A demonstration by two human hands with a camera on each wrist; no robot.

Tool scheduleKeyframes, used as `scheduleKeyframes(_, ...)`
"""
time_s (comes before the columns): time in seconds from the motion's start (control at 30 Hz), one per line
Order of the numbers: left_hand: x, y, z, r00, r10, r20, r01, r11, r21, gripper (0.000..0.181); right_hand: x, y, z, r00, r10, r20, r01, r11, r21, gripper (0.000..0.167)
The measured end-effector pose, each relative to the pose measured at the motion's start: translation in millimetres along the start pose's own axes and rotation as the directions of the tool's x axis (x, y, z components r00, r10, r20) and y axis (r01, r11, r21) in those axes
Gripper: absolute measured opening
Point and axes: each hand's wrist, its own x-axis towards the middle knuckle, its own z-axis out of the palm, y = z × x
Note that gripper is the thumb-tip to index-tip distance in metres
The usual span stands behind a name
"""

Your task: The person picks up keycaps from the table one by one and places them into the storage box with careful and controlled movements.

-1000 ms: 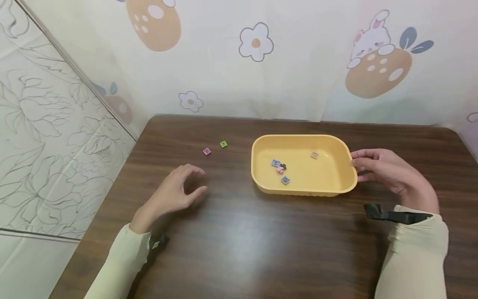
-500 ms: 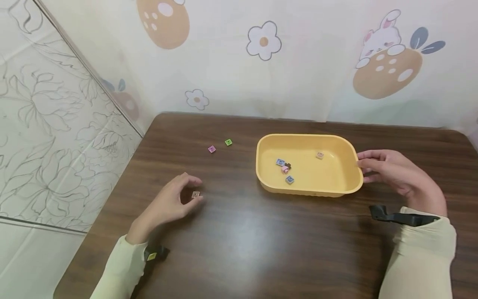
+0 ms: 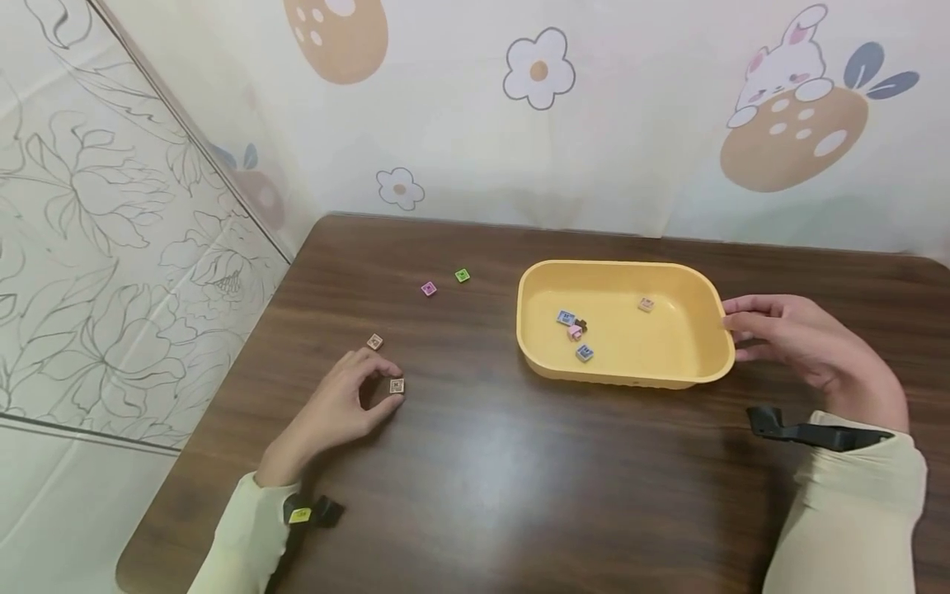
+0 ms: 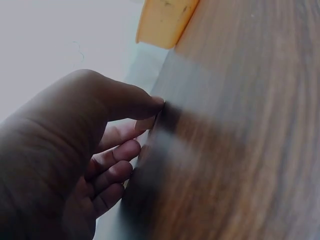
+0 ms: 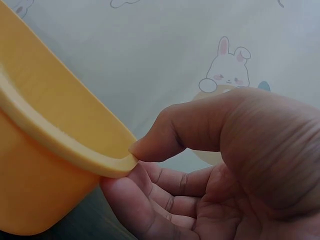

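Observation:
My left hand [image 3: 343,404] is low over the table, its thumb and forefinger pinching a small square tile [image 3: 397,385] with a dark printed mark. From the left wrist view, only the edge of this beige tile [image 4: 145,123] shows between the fingertips. Just beyond the knuckles lies another beige tile [image 3: 374,341]. On the right, my right hand [image 3: 812,342] grips the end rim of a yellow plastic basin [image 3: 623,379], thumb [image 5: 150,137] on top and fingers beneath. Inside the basin are a few small blue, pink, dark and beige pieces [image 3: 584,353].
A pink tile [image 3: 429,289] and a green tile [image 3: 463,275] lie farther back, left of the basin. Behind the dark wooden table [image 3: 475,487] rises a wall [image 3: 631,107] with cartoon prints. A panel with flower line drawings [image 3: 111,247] borders the left side.
My left thumb and forefinger have closed in on the tile between them. A beige tile beyond the knuckles has come into sight. The right hand keeps its grip on the basin; the view shifts slightly.

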Motion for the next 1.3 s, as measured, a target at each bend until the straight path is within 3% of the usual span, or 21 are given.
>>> scheduleKeyframes(0.27, 1.5, 2.1, -2.6, 1.000, -0.001, -0.003, 0.001, 1.000, 0.022, 0.022, -2.9, 1.7, -1.0, 1.000, 0.006, -0.001, -0.006, 1.000, -0.006, 0.014)
scheduleKeyframes(0.6, 2.4, 4.2, -4.4, 1.000, -0.014, 0.005, 0.014, 1.000, 0.015, 0.019, -3.5, 2.3, -2.6, 1.000, -0.006, -0.009, 0.006, 1.000, 0.013, 0.020)
scheduleKeyframes(0.97, 5.3, 5.7, -2.6, 1.000, -0.003, -0.002, 0.003, 0.999, -0.045, 0.015, -4.4, 1.2, -1.6, 1.000, -0.020, -0.014, 0.020, 1.000, -0.005, 0.009)
scheduleKeyframes(1.17, 9.6, 8.3, -2.4, 1.000, -0.015, 0.001, 0.015, 0.991, -0.132, 0.015, -2.7, -0.3, 0.3, 1.000, -0.019, 0.001, 0.019, 0.998, -0.066, 0.049)
scheduleKeyframes(1.3, 16.4, 13.0, -5.9, 1.000, 0.018, -0.007, -0.018, 0.990, -0.140, 0.015, -0.9, -0.9, 2.2, 1.000, -0.018, 0.001, 0.018, 0.998, -0.066, 0.054)
